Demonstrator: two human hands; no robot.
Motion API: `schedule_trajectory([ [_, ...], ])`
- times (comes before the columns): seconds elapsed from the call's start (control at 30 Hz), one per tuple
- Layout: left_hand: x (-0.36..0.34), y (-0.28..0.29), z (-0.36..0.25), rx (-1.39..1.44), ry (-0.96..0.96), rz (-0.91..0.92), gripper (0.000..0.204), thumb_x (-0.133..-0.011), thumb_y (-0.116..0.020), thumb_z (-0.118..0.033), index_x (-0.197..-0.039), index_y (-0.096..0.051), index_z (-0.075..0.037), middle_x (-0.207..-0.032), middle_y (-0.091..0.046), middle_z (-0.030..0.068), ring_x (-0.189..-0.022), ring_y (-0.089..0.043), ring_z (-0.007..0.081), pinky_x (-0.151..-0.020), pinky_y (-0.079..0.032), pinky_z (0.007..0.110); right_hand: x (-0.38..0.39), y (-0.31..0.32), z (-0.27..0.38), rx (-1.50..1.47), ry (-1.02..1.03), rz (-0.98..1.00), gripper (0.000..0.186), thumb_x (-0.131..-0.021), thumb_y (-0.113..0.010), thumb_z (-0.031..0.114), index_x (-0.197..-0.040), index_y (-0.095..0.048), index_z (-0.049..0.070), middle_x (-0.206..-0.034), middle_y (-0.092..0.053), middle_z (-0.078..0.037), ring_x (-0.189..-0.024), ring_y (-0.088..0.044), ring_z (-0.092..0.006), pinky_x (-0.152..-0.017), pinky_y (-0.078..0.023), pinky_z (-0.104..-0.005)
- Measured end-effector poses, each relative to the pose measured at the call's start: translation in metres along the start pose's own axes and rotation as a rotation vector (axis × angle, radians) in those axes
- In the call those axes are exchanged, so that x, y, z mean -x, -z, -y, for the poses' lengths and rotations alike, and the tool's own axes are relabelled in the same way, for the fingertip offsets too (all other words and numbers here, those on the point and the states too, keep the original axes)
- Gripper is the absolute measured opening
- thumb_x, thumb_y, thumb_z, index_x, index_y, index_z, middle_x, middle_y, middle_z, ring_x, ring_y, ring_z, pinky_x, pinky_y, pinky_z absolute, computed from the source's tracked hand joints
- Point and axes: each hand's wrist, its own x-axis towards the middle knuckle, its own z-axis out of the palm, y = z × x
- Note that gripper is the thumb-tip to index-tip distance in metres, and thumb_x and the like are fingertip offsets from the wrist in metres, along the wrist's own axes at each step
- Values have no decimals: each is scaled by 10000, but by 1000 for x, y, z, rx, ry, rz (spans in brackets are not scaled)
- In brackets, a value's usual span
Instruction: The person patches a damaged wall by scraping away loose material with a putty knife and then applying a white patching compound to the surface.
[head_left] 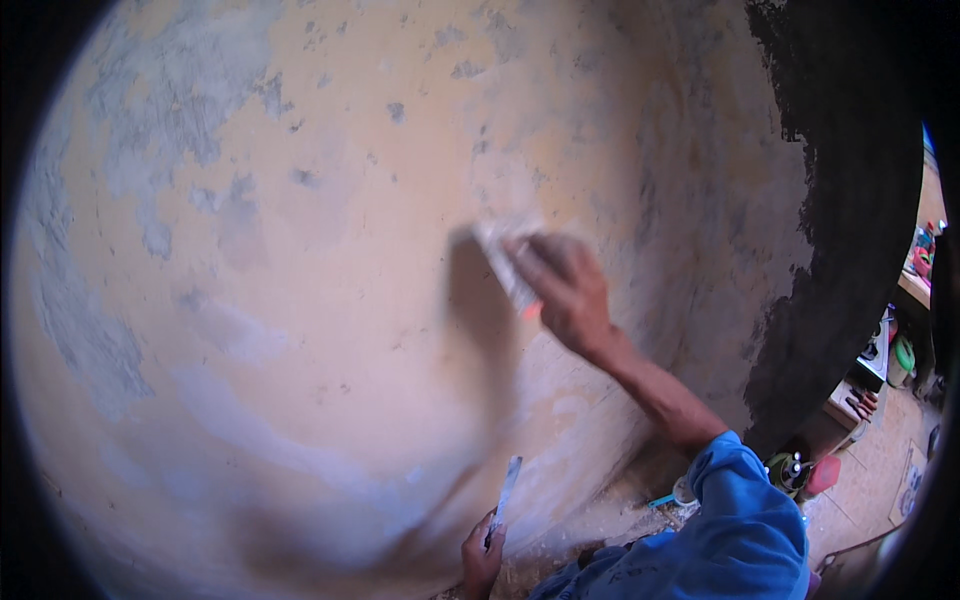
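Observation:
My right hand [572,290] is raised in front of a patchy beige wall [330,290], its fingers closed round a flat putty spreader [506,268]. Whitish filler coats the spreader's face, and an orange-red bit shows at its lower end. Its blade is at the wall's surface or very near it; motion blurs the fingers somewhat. Low in the view, my left hand [481,562] grips a putty knife [507,490], its narrow blade pointing up and smeared with grey-white. Part of that hand is cut off by the lower edge.
Grey and white filler patches mark the wall, which turns dark [850,200] at the right. Down by its foot lie a white tub [684,491] and a light-blue handle [661,500]. A red container [823,475] stands on the tiled floor [850,520], with shelves of household items beyond.

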Motion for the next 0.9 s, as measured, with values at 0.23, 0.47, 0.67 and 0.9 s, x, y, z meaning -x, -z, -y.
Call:
schedule_trajectory([
  [0.23, -3, -3, -21, 39, 114, 64, 363, -950, -613, -193, -1254, -618, 5, -715, -553, 12, -630, -505, 86, -587, -437, 263, -71, -3, -67, 89, 111, -58, 660, -773, -711, 47, -1386, -565, 243, -1257, -591, -30, -1118, -549, -270, -964, -459, -378],
  [0.47, 5, -4, 3, 22, 47, 43, 386, -945, -629, -217, -1268, -613, -5, -718, -547, 10, -634, -509, 82, -588, -436, 259, -21, 17, -90, 41, 45, 80, 648, -765, -710, 22, -1375, -568, 185, -1252, -566, -103, -1095, -551, -314, -918, -499, -396],
  [0.67, -8, -1, -14, 17, -3, 84, 389, -946, -629, -215, -1271, -612, -3, -712, -542, 7, -631, -502, 80, -584, -438, 261, -72, -16, -42, 112, -226, -126, 636, -789, -701, 53, -1398, -529, 123, -1229, -553, -174, -1089, -542, -342, -896, -488, -415],
  [0.9, -5, -13, -5, 3, -57, 72, 376, -956, -611, -203, -1270, -606, 4, -718, -553, 1, -630, -506, 76, -581, -443, 260, 21, 21, -3, -74, 146, 339, 699, -757, -656, 1, -1422, -518, 167, -1226, -567, -141, -1082, -544, -302, -905, -477, -406],
])
